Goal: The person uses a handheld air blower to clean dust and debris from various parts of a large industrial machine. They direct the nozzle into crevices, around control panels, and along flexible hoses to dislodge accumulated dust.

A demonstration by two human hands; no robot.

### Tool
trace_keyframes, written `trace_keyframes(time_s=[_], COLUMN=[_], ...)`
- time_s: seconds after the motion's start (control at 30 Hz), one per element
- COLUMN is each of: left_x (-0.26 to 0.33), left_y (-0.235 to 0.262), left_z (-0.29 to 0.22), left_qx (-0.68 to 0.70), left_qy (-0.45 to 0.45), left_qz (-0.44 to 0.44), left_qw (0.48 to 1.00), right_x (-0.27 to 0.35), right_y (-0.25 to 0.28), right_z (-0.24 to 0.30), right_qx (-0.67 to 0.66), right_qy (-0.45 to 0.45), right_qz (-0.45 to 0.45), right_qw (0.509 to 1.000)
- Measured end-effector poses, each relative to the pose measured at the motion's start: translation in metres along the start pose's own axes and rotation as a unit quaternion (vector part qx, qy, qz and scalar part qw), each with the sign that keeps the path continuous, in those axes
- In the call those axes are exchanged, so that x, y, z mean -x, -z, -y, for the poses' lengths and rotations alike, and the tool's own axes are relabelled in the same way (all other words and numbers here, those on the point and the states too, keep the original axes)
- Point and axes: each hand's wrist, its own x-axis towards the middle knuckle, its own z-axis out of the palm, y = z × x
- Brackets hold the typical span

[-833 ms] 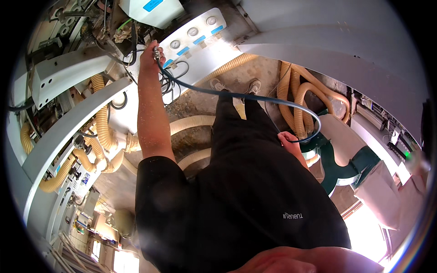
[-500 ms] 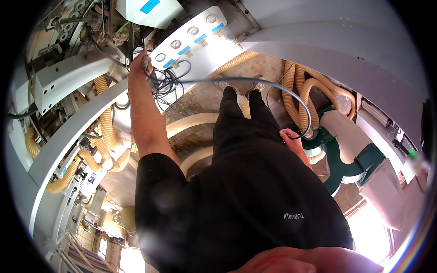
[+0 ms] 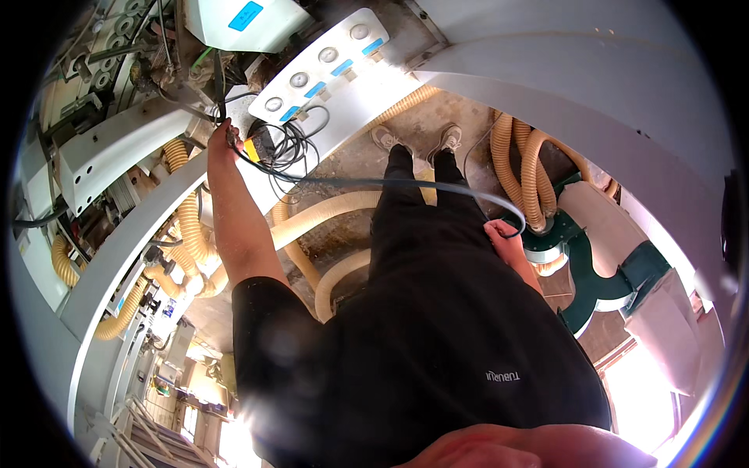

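My left hand point(image 3: 224, 140) is closed at the upper left, beside the machine's white ledge. In its fingers is a small dark, metallic-looking piece, mostly hidden, and a hose runs up to it. This thin dark hose point(image 3: 406, 184) stretches across in front of my legs and bends back at the right. There my right hand point(image 3: 505, 235), low beside my thigh, is closed around it. Next to my left hand a tangled coil of black cable point(image 3: 290, 148) rests on the ledge, with a dark block bearing a yellow patch point(image 3: 251, 150).
A white panel with several round gauges point(image 3: 328, 56) stands behind the coil. Ribbed yellowish ducts point(image 3: 335, 209) cross the floor and rise at right point(image 3: 534, 168), near a dark green machine housing point(image 3: 576, 257). A grey machine wall point(image 3: 593, 86) bounds the far right; a white frame beam point(image 3: 140, 257) curves at left.
My left hand has moved left and slightly nearer, away from the gauge panel, uncovering the yellow patch. The hose has straightened and its right-hand loop is smaller. My right hand has barely shifted.
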Motion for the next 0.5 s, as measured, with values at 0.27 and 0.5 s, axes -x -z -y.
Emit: trace_keyframes(time_s=[0.27, 0.5], left_x=[-0.012, 0.042], left_y=[-0.028, -0.063], left_z=[0.018, 0.065], left_qx=[-0.006, -0.045], left_qy=[-0.101, -0.372], left_qz=[-0.117, -0.137], left_qw=[0.988, 0.917], right_x=[-0.001, 0.004], right_y=[0.004, 0.002], right_z=[-0.007, 0.002], right_qx=[0.013, -0.031], right_qy=[0.000, -0.007], right_qz=[-0.001, 0.004], right_qw=[1.000, 0.999])
